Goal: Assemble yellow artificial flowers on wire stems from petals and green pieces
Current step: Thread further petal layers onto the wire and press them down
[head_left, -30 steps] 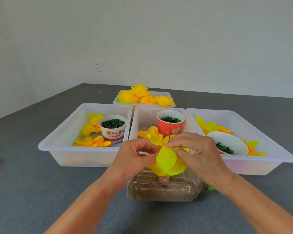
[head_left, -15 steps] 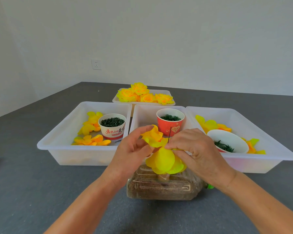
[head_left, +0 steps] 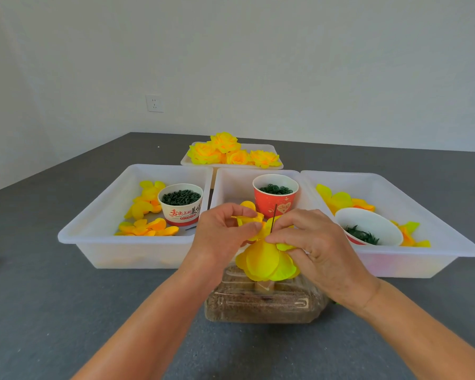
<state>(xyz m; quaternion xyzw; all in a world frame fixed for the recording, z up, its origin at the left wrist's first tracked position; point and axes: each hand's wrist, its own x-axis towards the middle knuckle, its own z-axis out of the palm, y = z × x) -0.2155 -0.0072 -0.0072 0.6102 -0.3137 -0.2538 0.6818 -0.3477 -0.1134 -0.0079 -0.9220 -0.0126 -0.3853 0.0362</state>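
Petals [head_left: 266, 263] already threaded hang in a yellow cluster on the thin dark wire stem [head_left: 274, 219], which stands upright out of a clear plastic bottle [head_left: 261, 305] of brownish filler lying on the grey table [head_left: 66, 311], near the person. The wire tip shows above the fingers, in front of the red cup [head_left: 275, 197]. The left hand [head_left: 221, 237] pinches a smaller yellow-orange petal piece [head_left: 248, 215] just left of the wire, fingers curled round it. The right hand [head_left: 313, 242] pinches at the wire where the top of the cluster sits, thumb and forefinger closed on petal and stem together.

By the look of it, the new piece is about to be slid over the wire tip. The risks: the centre hole may miss the tip, so the fabric gets pierced off-centre or crumpled; pressing down hard could bend the thin wire or tip it in the loose filler; and if the right hand's pinch slackens, the layers below may slide down or twist out of line.

Farther out stand three white bins. The left bin [head_left: 93, 229] holds loose petals and a white cup [head_left: 181, 207] of green pieces, the middle one holds the red cup, and the right bin [head_left: 450, 229] holds more petals and a tilted bowl [head_left: 368, 229]. A far tray [head_left: 269, 148] carries finished flowers [head_left: 225, 152].
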